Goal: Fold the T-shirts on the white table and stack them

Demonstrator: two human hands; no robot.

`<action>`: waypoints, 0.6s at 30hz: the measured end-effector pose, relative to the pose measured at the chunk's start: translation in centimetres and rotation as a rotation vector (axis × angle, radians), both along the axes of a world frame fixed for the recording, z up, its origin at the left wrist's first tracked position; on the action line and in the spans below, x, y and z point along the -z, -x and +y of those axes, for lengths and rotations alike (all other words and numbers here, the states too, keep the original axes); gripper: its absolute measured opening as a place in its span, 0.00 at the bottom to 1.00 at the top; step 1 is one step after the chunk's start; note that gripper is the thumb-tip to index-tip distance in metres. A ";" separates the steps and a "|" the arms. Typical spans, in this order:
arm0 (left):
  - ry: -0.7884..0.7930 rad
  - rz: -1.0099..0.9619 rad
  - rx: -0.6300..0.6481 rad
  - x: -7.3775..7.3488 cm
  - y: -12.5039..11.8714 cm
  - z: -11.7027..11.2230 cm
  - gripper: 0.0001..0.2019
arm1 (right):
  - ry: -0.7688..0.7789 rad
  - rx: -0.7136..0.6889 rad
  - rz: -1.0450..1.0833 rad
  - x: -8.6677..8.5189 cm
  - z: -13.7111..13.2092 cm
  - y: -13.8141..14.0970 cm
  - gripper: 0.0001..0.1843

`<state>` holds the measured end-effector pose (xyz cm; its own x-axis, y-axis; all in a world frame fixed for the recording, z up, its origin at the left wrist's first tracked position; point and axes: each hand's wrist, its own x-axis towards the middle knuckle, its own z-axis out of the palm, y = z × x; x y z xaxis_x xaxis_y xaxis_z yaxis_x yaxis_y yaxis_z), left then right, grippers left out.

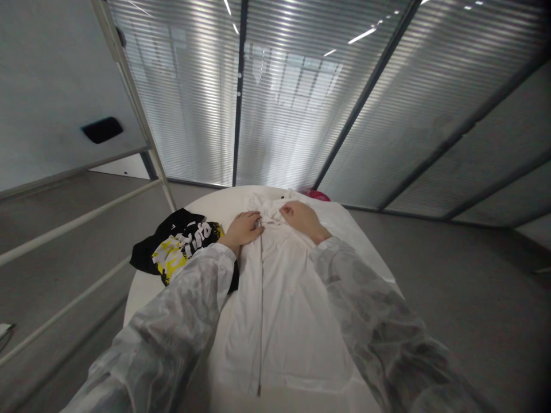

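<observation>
A white zip-up jacket (297, 310) lies spread on a round white table, its dark zipper line running lengthwise towards me. My left hand (244, 229) is at the top of the zipper, thumb and fingers closed round the jacket's edge near the collar. Across from it, my right hand (301, 219) has its fingers curled in a pinch on the bunched white cloth of the collar. The fingertips of both hands partly hide the cloth they grip. Loose, translucent whitish sleeves cover both my forearms.
On the left side of the white table (142, 295) lies a crumpled black garment (181, 246) with yellow and white print. Something red (318, 195) sits at the far edge. A white metal frame (81, 215) stands left, and ribbed translucent panels (293, 115) rise behind.
</observation>
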<state>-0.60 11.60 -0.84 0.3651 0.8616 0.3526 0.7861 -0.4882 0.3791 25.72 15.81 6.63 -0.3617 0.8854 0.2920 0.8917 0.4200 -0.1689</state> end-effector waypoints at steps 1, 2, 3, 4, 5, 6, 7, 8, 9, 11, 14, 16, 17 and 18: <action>0.000 0.002 -0.005 -0.1 0.0 -0.1 0.25 | -0.038 0.053 0.035 -0.1 0.9 -1.0 0.13; 0.002 0.004 -0.006 -0.1 0.1 -0.1 0.25 | -0.075 0.112 0.071 -0.1 1.9 -2.1 0.13; 0.007 0.006 -0.004 -0.2 0.1 -0.2 0.25 | -0.101 0.170 0.102 -0.1 2.9 -3.2 0.16; 0.011 0.006 -0.002 -0.2 0.2 -0.2 0.25 | -0.113 0.223 0.126 0.0 3.8 -4.3 0.19; 0.014 0.005 -0.001 -0.2 0.2 -0.2 0.25 | -0.107 0.259 0.145 0.1 4.8 -5.3 0.22; 0.015 0.002 0.000 -0.2 0.2 -0.2 0.25 | -0.077 0.270 0.156 0.3 5.6 -6.2 0.24; 0.013 -0.001 0.001 -0.1 0.2 -0.2 0.25 | -0.037 0.261 0.164 0.5 6.3 -7.0 0.23; 0.010 -0.004 0.000 -0.1 0.2 -0.2 0.25 | 0.001 0.239 0.178 0.6 6.9 -7.6 0.21; 0.009 -0.008 -0.001 0.0 0.2 -0.1 0.24 | 0.031 0.212 0.200 0.7 7.5 -8.0 0.19; 0.013 -0.012 -0.004 0.1 0.2 0.0 0.24 | 0.055 0.169 0.289 0.7 8.4 -8.5 0.16; 0.025 -0.017 -0.009 0.1 0.1 0.0 0.25 | 0.117 0.174 0.511 0.1 9.6 -8.7 0.13; 0.028 -0.022 -0.012 0.0 0.1 0.0 0.25 | 0.186 0.219 0.632 -0.5 10.4 -8.6 0.11; 0.029 -0.024 -0.014 0.0 0.1 0.0 0.25 | 0.209 0.242 0.666 -0.7 10.8 -8.5 0.10; 0.030 -0.024 -0.017 -0.1 0.1 -0.1 0.25 | 0.217 0.259 0.681 -1.0 11.1 -8.3 0.10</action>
